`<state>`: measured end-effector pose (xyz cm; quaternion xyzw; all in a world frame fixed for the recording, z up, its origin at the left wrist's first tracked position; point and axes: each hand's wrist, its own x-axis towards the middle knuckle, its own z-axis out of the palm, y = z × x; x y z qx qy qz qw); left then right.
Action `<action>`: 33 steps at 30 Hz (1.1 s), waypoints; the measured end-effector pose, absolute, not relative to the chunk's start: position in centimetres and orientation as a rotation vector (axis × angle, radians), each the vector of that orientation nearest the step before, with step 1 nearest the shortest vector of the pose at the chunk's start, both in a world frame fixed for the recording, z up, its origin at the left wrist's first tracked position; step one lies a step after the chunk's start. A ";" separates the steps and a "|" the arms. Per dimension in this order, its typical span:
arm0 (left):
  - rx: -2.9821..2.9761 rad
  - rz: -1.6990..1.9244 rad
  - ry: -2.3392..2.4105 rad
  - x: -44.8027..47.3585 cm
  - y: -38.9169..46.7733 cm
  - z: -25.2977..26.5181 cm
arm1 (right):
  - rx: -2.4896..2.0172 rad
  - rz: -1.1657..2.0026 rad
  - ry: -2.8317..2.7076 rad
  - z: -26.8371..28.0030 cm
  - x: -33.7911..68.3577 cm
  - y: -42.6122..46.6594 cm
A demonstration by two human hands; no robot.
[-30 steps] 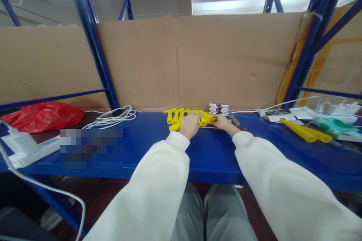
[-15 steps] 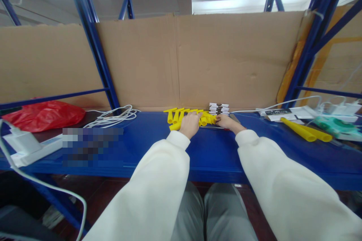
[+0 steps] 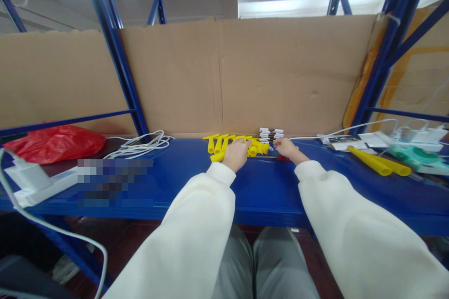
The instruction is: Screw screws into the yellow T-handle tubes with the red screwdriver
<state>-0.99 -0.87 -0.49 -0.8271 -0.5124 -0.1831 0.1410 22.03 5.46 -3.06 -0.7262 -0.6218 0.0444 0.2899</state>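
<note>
My left hand (image 3: 236, 153) is closed around a yellow tube-like plastic piece (image 3: 217, 156), whose end sticks out to the left. Behind it stand several yellow T-shaped pieces (image 3: 211, 144) in a row, partly covered by the fingers. More yellow pieces (image 3: 261, 148) lie bunched just right of that hand. My right hand (image 3: 286, 148) is a short gap to their right, fingertips drawn together beside a stack of white bundles with dark bands (image 3: 271, 134). Anything in those fingers is too small to make out. Under the right hand shows a small red object (image 3: 282, 158).
Two yellow cone-shaped tubes (image 3: 372, 162) lie at the right, near a green packet (image 3: 410, 155) and white chargers. A red plastic bag (image 3: 59, 142), coiled white cable (image 3: 147, 145) and power strip (image 3: 45, 187) are at the left. Cardboard (image 3: 273, 74) walls the blue shelf's (image 3: 259, 187) back.
My right hand has shifted slightly right, off the bunched yellow pieces, and the red object shows more. My left hand stays in place.
</note>
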 end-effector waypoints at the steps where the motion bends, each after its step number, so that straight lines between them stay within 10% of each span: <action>1: -2.389 -0.529 -1.478 -1.0 -0.9 -0.5 | -1.990 0.138 -1.639 -2.8 21.7 5.0; 33: -2.445 -0.492 -1.464 -0.9 -0.7 -0.7 | -1.148 0.776 -1.622 -1.2 16.2 1.0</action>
